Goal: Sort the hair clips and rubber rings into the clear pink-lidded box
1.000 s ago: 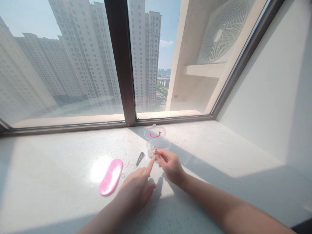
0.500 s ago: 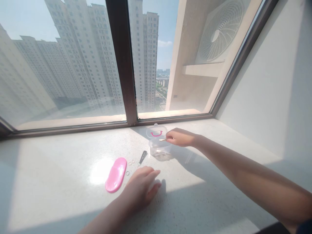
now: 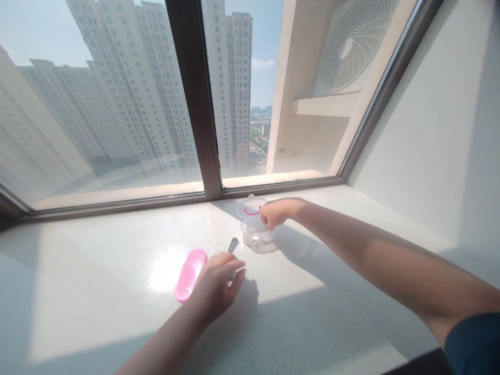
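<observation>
My right hand (image 3: 274, 212) reaches over a small clear plastic box (image 3: 258, 238) with its fingertips pinched together and pointing down at the opening. Whatever lies between those fingertips is hidden. The box's hinged lid (image 3: 242, 209), marked with a pink curved line, is tipped back toward the window. Lower down, my left hand (image 3: 222, 281) hovers over the sill with thumb and index finger apart. Just beyond its knuckles lies a dark hair clip (image 3: 233, 245). A pink oval case (image 3: 190, 275) rests at its left, partly behind the hand. The small rings nearby are mostly covered.
A pale speckled windowsill (image 3: 97, 271) carries everything. Along its back runs the dark window frame (image 3: 117, 204), with a thick upright (image 3: 195, 99) in the middle. A white wall (image 3: 422, 156) bounds the right side. Bright sunlight glares beside the pink case.
My right hand has turned downward into the box's opening, and the thin gold-coloured piece it pinched no longer shows. My left hand has moved up and left, over the small rings.
</observation>
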Demonstrator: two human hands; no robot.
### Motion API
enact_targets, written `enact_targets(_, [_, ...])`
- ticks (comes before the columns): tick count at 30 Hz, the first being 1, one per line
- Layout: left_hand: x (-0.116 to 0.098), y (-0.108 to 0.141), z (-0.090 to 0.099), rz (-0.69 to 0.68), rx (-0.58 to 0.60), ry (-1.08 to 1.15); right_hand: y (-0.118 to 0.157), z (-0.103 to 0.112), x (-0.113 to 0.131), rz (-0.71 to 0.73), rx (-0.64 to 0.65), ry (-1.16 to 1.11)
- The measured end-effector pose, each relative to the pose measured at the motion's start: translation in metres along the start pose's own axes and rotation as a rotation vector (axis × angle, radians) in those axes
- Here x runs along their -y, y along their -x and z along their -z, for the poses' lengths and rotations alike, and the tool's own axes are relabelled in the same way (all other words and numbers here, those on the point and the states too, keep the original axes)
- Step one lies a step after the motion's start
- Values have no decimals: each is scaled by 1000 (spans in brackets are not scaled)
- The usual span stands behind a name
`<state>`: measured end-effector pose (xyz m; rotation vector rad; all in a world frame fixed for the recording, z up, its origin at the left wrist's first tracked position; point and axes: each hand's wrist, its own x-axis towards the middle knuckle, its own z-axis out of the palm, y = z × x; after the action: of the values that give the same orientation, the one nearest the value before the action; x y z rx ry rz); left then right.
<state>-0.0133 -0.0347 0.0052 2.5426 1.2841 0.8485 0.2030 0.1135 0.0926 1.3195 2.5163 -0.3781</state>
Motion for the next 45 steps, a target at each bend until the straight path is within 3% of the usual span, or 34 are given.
enact_targets(4, [18, -5, 19, 167, -149, -26, 2, 4, -3, 9, -7, -13])
enact_targets(8, [23, -9, 29, 266, -19, -44, 13, 7, 11, 52, -69, -8])
enact_targets(11, [19, -7, 23, 199, 88, -77, 24, 0, 38, 186, -216, -14])
enact_targets(15, [9, -2, 7, 101, 235, -75, 29, -27, 75, 374, -229, 157])
enact_targets(19, [4, -1, -1, 59, 249, -54, 17, -56, 94, 325, -160, 251])
enact_targets(22, [0, -2, 3, 21, 249, -23, 7, -70, 95, 295, -215, 238])
enact_targets(28, [-8, -2, 16, 30, 280, 64, 7, -80, 91, 268, -200, 205])
enact_targets(33, [-3, -2, 16, 32, 287, 36, 13, -92, 86, 276, -316, 248])
enact_targets(42, [12, -5, 18, 69, 114, 112, 20, -112, 82, 176, -427, 116])
enact_targets(45, [12, -5, 18, 138, 80, 97, 25, -116, 79, 179, -458, 43])
